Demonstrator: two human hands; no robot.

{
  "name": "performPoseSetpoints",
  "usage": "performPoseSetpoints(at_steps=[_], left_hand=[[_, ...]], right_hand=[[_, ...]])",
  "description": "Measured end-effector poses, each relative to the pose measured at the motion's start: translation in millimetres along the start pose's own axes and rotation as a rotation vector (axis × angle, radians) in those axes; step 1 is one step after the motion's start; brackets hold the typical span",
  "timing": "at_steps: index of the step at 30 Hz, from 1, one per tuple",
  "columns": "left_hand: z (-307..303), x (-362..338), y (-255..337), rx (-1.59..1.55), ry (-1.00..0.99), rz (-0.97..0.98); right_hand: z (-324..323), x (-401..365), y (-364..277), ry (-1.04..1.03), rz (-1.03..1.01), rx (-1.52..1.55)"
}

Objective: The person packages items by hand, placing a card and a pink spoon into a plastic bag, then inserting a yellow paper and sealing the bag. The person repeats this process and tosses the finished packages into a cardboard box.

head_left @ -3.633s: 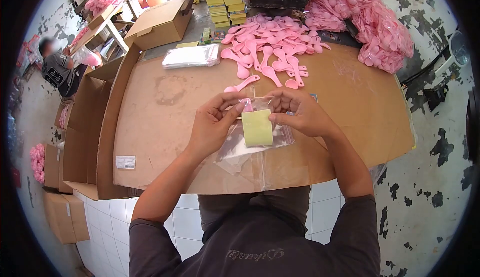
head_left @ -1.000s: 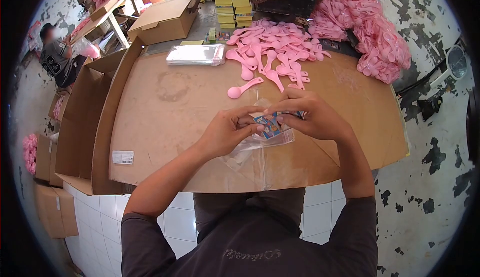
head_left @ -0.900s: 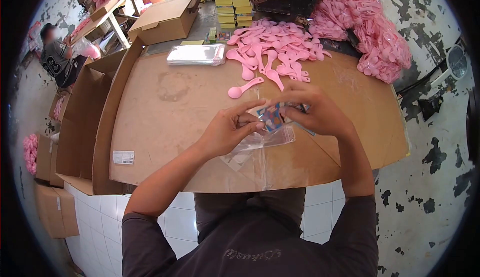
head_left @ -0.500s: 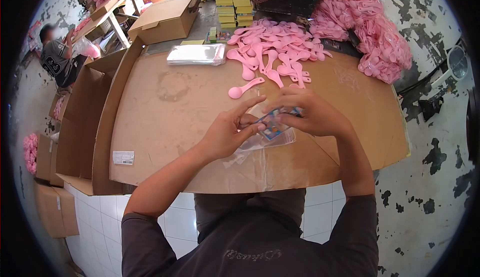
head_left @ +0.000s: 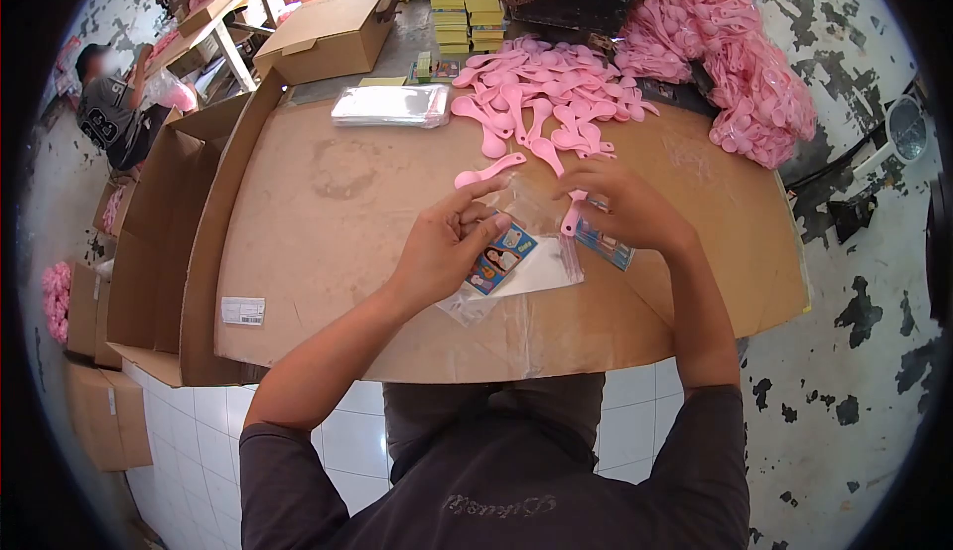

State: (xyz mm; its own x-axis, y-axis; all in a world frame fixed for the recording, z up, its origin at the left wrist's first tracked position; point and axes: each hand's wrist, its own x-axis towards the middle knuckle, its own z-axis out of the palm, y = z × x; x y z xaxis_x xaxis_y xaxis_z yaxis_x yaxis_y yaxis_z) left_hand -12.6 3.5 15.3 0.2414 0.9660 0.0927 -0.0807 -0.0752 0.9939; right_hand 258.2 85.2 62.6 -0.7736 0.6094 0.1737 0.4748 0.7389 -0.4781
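Note:
My left hand [head_left: 452,247] pinches a small blue printed card [head_left: 504,255] between thumb and fingers, its index finger stretched out. Beneath the card lie clear plastic bags [head_left: 462,307] and a white patch [head_left: 546,270]. My right hand [head_left: 635,205] has its fingers closed round a pink spoon [head_left: 571,216], whose holed handle end points down towards me; the bowl is hidden by the fingers. Under the right palm is another blue printed card [head_left: 608,245]. Just beyond my left index finger lies a single pink spoon [head_left: 488,170].
A heap of pink spoons [head_left: 546,83] covers the back of the cardboard tabletop [head_left: 328,252], beside clear plastic sleeves [head_left: 389,106]. Card stacks [head_left: 467,4] and bagged spoons [head_left: 759,83] stand behind. An open carton [head_left: 164,252] flanks the left edge. A person [head_left: 111,108] sits far left.
The blue card now shows its face in my left hand. My right hand has moved right, with a spoon in its fingers and a second card appearing below it.

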Motion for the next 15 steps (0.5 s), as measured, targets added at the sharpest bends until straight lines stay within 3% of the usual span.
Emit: performPoseSetpoints(at_steps=[1, 4, 7, 10, 13, 15], left_hand=[[-0.7, 1.6, -1.0, -0.024, 0.013, 0.019], [-2.8, 3.5, -0.6, -0.064, 0.025, 0.043], [-3.1, 3.1, -0.1, -0.057, 0.004, 0.011], [-3.1, 2.6, -2.9, -0.066, -0.013, -0.008], [-0.9, 0.1, 2.8, -0.087, -0.035, -0.016], [-0.4, -0.6, 3.8, -0.056, -0.044, -0.048]], right_hand=[[-3.0, -1.4, 7.2, -0.008, -0.007, -0.161], [6.0, -5.3, 13.3, -0.088, -0.044, -0.144], [10.1, -7.0, 14.8, -0.054, -0.067, -0.343], [5.9, -3.7, 15.3, 0.103, -0.112, -0.189], [-7.6, 0.6, -6.6, 0.222, 0.108, 0.116], [4.1, 5.5, -11.0, 0.342, 0.09, 0.527]])
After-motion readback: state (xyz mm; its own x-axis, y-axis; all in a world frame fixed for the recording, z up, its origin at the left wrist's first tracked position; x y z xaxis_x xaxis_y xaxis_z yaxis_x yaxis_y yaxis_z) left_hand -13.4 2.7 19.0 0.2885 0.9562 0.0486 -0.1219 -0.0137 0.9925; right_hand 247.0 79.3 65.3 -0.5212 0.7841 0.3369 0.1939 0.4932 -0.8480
